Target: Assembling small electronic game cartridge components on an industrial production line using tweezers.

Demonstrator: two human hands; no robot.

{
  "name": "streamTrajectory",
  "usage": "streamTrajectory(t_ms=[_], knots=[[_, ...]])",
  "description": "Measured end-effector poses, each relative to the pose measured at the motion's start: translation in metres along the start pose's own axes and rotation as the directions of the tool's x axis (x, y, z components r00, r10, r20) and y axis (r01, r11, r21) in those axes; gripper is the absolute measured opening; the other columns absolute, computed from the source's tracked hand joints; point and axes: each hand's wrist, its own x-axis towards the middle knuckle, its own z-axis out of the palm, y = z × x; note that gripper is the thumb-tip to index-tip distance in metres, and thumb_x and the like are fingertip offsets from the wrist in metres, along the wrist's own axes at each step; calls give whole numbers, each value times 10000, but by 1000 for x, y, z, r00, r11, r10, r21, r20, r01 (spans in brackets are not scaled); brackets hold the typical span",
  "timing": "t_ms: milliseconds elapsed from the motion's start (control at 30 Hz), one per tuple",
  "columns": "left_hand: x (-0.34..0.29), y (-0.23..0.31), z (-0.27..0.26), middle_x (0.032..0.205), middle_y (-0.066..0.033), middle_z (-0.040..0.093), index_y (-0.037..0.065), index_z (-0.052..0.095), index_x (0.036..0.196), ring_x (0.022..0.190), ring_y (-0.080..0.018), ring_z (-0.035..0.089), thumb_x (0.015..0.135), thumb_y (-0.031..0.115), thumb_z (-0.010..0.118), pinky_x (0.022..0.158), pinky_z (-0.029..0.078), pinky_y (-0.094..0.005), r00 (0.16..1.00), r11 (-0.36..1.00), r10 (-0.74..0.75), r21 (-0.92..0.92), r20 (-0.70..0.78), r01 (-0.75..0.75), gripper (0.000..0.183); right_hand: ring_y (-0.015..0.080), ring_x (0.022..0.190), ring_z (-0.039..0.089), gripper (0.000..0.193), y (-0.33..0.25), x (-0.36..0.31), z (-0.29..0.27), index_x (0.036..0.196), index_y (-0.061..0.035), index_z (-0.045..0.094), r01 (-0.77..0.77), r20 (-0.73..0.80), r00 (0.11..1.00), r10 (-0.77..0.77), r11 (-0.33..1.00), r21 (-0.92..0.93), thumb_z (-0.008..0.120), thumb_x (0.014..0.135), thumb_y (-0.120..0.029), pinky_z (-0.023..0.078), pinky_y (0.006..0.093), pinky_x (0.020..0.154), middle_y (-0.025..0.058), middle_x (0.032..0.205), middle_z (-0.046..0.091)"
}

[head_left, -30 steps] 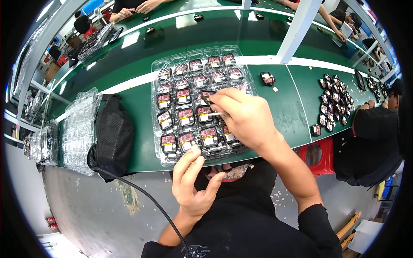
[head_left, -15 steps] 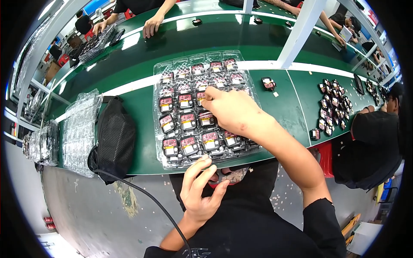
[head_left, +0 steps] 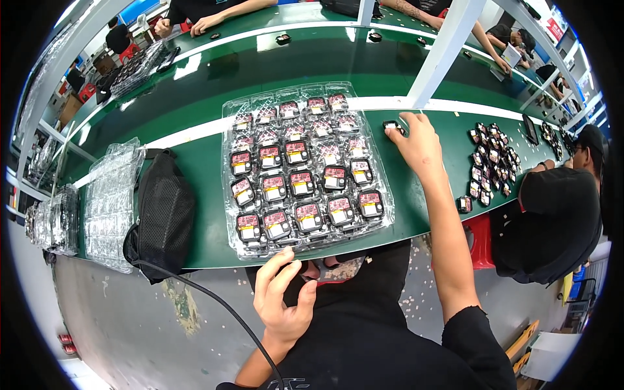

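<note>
A clear plastic blister tray point(head_left: 383, 229) lies on the green table, with small black rounded-square devices point(head_left: 309, 217) in many pockets. Each shows a reddish face with a white and yellow patch. Right of the tray, my right hand point(head_left: 419, 146) has its thumb and forefinger round the near right side of a single device point(head_left: 390, 125), which rests on the table. How firmly they grip it is hard to see. My left hand point(head_left: 284, 305) hovers just off the table's front edge, below the tray, with its fingers spread and nothing in them.
A black mesh bag point(head_left: 168, 214) with a cable lies left of the tray, beside stacked clear trays point(head_left: 112, 205). More devices are heaped point(head_left: 494, 162) at the right, near a seated person. A white post point(head_left: 448, 52) rises behind the tray. Across the green belt, other people work.
My right hand has left the tray's middle and moved right to the single device. Another device now shows in the tray's third row, where my hand was. My left hand stays nearly still.
</note>
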Motion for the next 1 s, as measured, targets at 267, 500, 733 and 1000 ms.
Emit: streamTrajectory(t_ms=[267, 500, 733, 1000], knots=[[1, 0, 1, 1281, -221, 618, -45, 616, 1211, 1188, -344, 621, 925, 184, 760, 1056, 477, -441, 999, 1000, 25, -20, 21, -24, 394, 380, 1115, 669, 490, 25, -16, 23, 1274, -37, 660, 88, -119, 990, -78, 993, 78, 785, 828, -196, 523, 445, 965, 181, 1203, 708], [5, -1, -2, 1273, -220, 596, -58, 600, 1229, 1190, -350, 630, 941, 203, 758, 1033, 513, -440, 999, 989, -40, -139, 19, 43, 420, 55, 539, 420, 475, -47, -85, -42, 1206, 0, 659, 187, -73, 982, -174, 838, 513, 829, 771, -85, 359, 235, 493, 91, 986, 735], [21, 13, 5, 1383, -208, 542, -95, 527, 1396, 1292, -299, 571, 862, 258, 852, 1110, 447, -424, 915, 538, -352, -757, 198, 371, 718, 169, 716, 699, 536, -90, -163, -61, 1220, -7, 644, 304, 75, 805, -589, 516, 801, 893, 762, -129, 576, 282, 629, 117, 1068, 733], [16, 13, 0, 1327, -204, 628, -109, 484, 1444, 1157, -212, 647, 979, 18, 665, 989, 534, -334, 848, 503, -482, -723, 219, 473, 515, 244, 772, 754, 456, -90, -175, -40, 1062, -3, 646, 609, -156, 738, -657, 548, 574, 917, 719, -131, 600, 300, 603, 184, 1092, 730]])
